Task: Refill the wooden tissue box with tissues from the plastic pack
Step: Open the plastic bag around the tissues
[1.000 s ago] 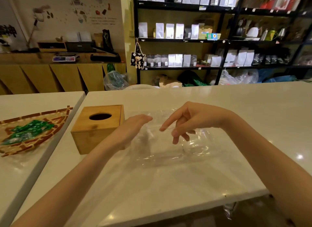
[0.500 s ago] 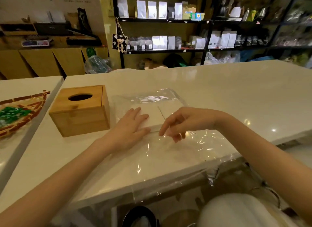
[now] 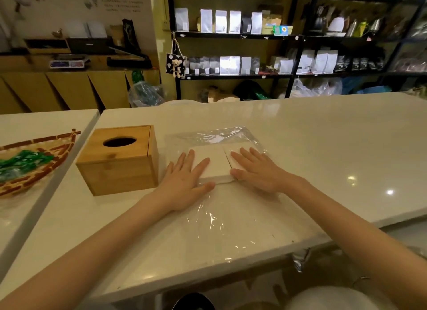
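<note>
- nearest, a crinkled clear plastic pack (image 3: 221, 219) spread flat on the glossy white counter (image 3: 323, 143), near end reaching the counter's front edge.
- just beyond, left hand (image 3: 184, 182) laid flat with fingers spread, palm on the plastic, fingertips on the left half of a flat white tissue stack (image 3: 213, 164).
- beside it, right hand (image 3: 256, 171) also flat and spread, pressing the stack's right half; nothing pinched by either.
- tissue stack sitting inside the far part of the plastic pack, split by a seam down the middle.
- left of the stack, just beside the left hand, a square wooden tissue box (image 3: 120, 159) with a dark oval slot on top, lid closed.
- farther left of the box, on a separate white table, a woven brown basket (image 3: 46, 166) of green-wrapped items.
- behind the counter, black metal shelves (image 3: 295, 37) lined with white pouches.
</note>
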{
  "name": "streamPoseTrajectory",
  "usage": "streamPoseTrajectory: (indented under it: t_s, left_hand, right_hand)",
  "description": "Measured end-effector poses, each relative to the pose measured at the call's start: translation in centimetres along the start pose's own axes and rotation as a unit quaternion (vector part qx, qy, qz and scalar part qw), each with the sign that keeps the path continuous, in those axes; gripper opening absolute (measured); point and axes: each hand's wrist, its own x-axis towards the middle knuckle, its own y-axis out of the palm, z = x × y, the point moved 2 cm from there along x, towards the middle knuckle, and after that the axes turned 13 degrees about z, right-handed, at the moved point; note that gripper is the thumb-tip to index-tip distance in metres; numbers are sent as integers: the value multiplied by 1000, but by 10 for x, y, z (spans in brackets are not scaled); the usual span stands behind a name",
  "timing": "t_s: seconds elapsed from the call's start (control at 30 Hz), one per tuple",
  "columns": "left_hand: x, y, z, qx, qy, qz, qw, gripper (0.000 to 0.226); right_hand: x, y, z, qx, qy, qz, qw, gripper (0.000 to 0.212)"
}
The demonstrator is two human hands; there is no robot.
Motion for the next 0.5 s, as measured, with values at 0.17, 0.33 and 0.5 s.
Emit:
streamPoseTrajectory:
  t_s: [0.17, 0.33, 0.5]
  left_hand:
    - [19, -6, 9, 10, 6, -13, 1000, 66]
    - [26, -10, 12, 1, 6, -19, 1000, 65]
    - [0, -28, 3, -51, 69, -50, 995, 62]
  right_hand:
    - [18, -3, -4, 1, -1, -21, 1000, 63]
    - [25, -11, -5, 7, -1, -7, 1000, 65]
    - [28, -44, 9, 27, -6, -45, 999, 68]
